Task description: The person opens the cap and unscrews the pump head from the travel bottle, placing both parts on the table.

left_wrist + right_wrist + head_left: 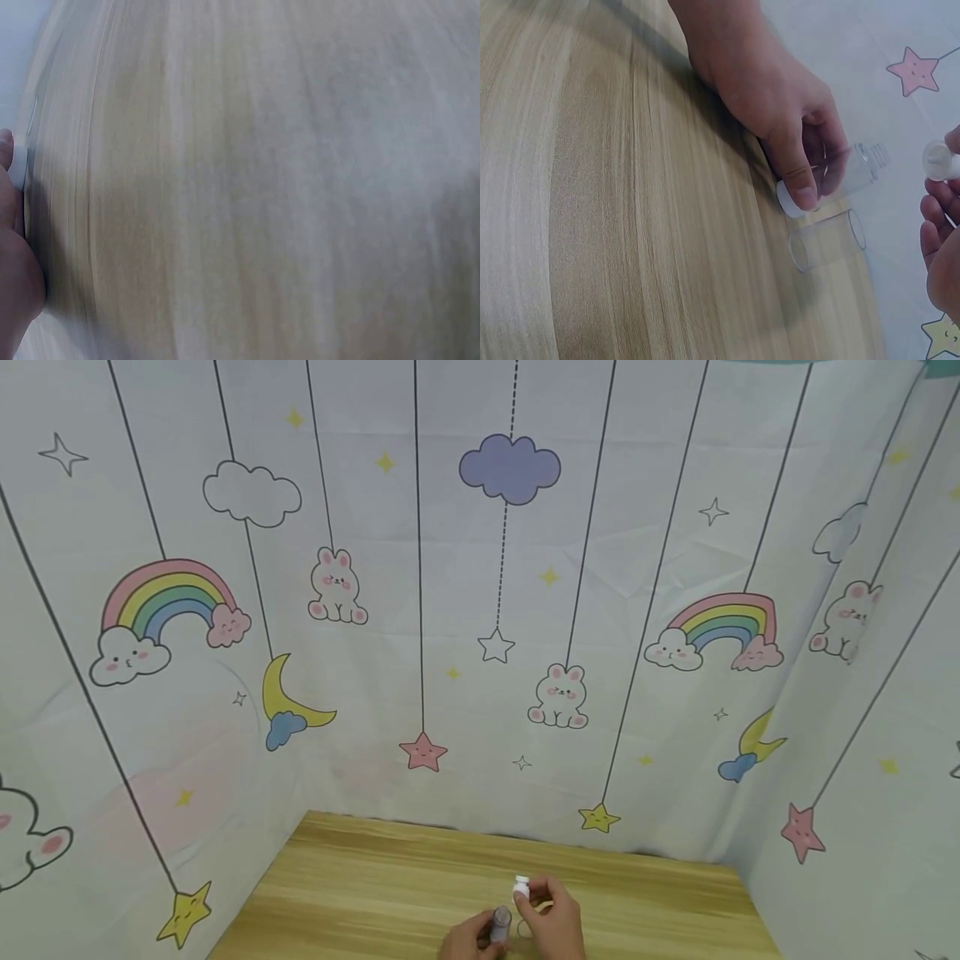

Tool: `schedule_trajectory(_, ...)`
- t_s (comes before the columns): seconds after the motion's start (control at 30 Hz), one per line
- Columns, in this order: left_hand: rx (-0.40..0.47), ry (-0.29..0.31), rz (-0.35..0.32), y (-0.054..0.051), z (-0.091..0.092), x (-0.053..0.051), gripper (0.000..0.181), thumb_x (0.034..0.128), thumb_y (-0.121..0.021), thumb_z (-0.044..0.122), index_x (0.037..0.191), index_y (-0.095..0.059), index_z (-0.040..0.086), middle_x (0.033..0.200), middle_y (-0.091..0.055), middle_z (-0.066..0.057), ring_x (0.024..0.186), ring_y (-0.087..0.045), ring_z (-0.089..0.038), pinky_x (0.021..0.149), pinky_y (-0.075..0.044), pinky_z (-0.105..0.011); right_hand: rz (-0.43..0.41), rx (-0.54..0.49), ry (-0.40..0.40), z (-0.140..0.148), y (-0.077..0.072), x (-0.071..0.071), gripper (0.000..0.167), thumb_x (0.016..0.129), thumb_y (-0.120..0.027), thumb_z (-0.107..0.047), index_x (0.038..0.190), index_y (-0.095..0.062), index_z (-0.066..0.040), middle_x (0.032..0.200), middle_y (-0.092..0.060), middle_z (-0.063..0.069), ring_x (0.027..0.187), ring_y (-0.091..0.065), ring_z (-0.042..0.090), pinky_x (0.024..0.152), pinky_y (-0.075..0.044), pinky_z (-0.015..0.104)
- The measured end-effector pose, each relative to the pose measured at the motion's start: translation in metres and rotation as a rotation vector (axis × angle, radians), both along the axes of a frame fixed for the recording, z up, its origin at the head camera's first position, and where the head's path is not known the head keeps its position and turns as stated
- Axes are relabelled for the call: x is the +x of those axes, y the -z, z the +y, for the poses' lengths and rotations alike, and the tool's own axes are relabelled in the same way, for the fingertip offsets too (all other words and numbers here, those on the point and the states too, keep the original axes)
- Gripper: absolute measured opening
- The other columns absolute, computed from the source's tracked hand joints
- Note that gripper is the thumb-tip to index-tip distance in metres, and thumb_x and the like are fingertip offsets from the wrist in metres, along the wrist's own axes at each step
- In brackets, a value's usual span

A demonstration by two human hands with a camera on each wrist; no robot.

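My left hand (468, 937) grips a small clear bottle (853, 171) with a bare threaded neck and a white base (789, 201). Thumb and fingers wrap its lower part. Close by, my right hand (557, 918) pinches a white nozzle top (939, 160), which is apart from the bottle. Between the hands and the table, a clear open cylinder (827, 241) stands upright beside the bottle. The left wrist view catches only the edge of the left hand (16, 277) and a white piece (19, 169) at its fingers.
A wood-grain table (360, 877) lies under both hands. Behind it and at both sides hangs a white curtain (480, 568) printed with rainbows, clouds, rabbits and stars. The table's back edge meets the curtain.
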State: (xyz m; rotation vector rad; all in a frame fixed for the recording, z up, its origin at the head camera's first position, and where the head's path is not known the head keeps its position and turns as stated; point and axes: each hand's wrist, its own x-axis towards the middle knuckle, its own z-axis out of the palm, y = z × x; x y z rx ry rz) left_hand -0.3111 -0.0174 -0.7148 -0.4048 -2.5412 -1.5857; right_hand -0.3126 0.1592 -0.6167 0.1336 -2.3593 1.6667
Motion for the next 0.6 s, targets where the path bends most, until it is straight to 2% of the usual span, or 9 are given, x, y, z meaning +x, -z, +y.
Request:
schedule_trajectory(0.33, 0.003, 0.022, 0.010, 0.0005, -0.0016, -0.0011, 0.046, 0.0886, -0.086, 0.020, 0.127, -0.071, 0.001, 0.108, -0.079, -0.014, 0.090, -0.078, -0.020, 0.076, -0.063, -0.030, -0.023, 0.001, 0.007, 0.0034, -0.0004, -0.0008, 0.024, 0.088, -0.087, -0.021, 0.099, -0.069, -0.007, 0.084, -0.069, 0.000, 0.078, -0.061, 0.010, 0.065, -0.051, 0.023)
schedule_trajectory(0.6, -0.003, 0.015, 0.017, 0.0017, -0.0013, -0.0018, 0.045, 0.0883, -0.087, 0.020, 0.126, -0.072, 0.001, 0.107, -0.079, -0.014, 0.089, -0.078, -0.020, 0.074, -0.063, -0.030, -0.020, -0.009, 0.015, 0.0047, -0.0010, 0.0000, 0.024, 0.088, -0.087, -0.019, 0.098, -0.069, -0.006, 0.084, -0.068, 0.001, 0.078, -0.062, 0.011, 0.066, -0.052, 0.023)
